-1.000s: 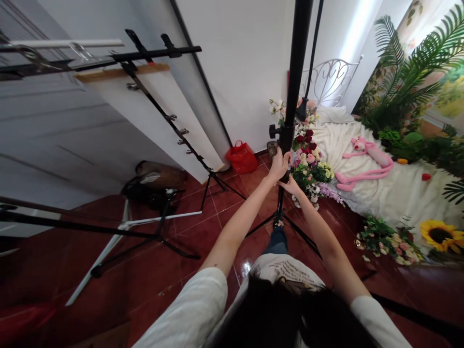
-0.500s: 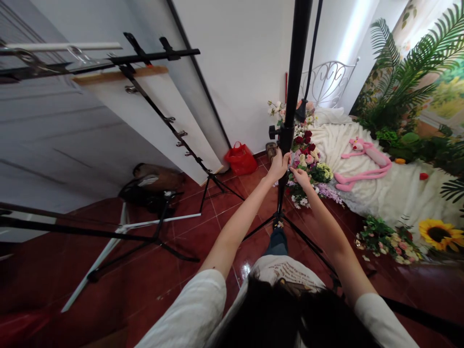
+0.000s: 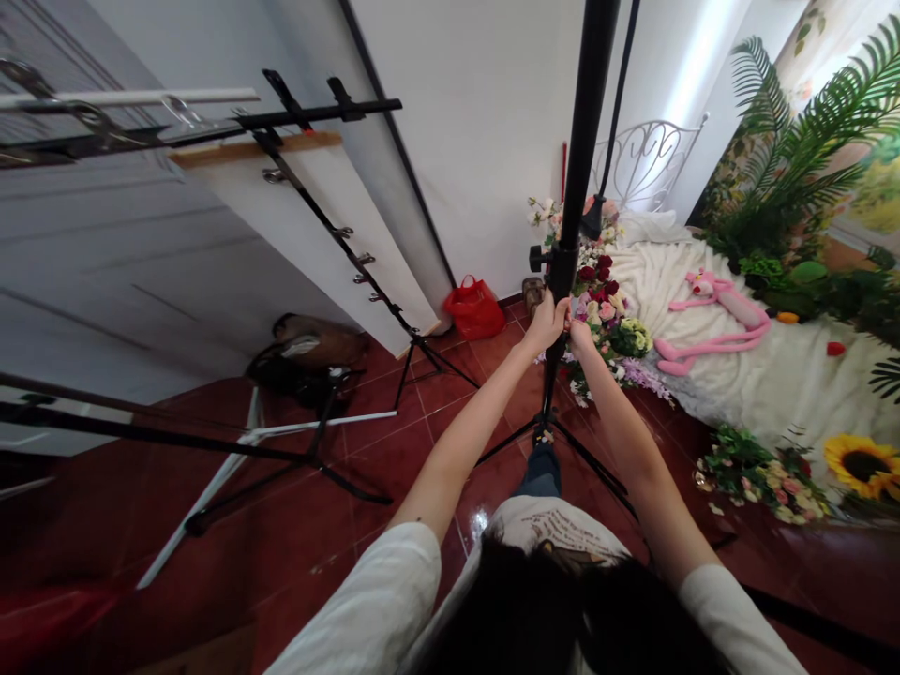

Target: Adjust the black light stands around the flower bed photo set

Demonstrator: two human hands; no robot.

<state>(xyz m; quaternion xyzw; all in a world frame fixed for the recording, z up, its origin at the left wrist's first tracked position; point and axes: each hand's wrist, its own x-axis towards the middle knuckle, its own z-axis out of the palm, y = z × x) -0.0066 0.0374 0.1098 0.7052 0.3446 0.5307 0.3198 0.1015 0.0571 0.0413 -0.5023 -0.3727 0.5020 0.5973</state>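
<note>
A black stand pole (image 3: 588, 112) rises in front of me on tripod legs, with a black knob (image 3: 538, 259) on its left side just above my hands. My left hand (image 3: 547, 322) is wrapped round the pole below that knob. Close against its right side, my right hand (image 3: 579, 336) has its fingers pressed together in a pinch; whatever is between them is too small to make out. A black cable with a thick end (image 3: 592, 217) hangs beside the pole.
White boards (image 3: 352, 206) clipped to a black stand are at the left. A red bag (image 3: 474, 307) sits by the wall. Flowers (image 3: 597, 300), a pink plush toy (image 3: 731, 309) on white cloth (image 3: 752, 384) and a sunflower (image 3: 863, 465) lie at the right. Tripod legs (image 3: 352, 489) spread over the floor.
My right hand has moved in closer to my left hand, and its fingers have closed up. The surroundings have shifted slightly right in the view.
</note>
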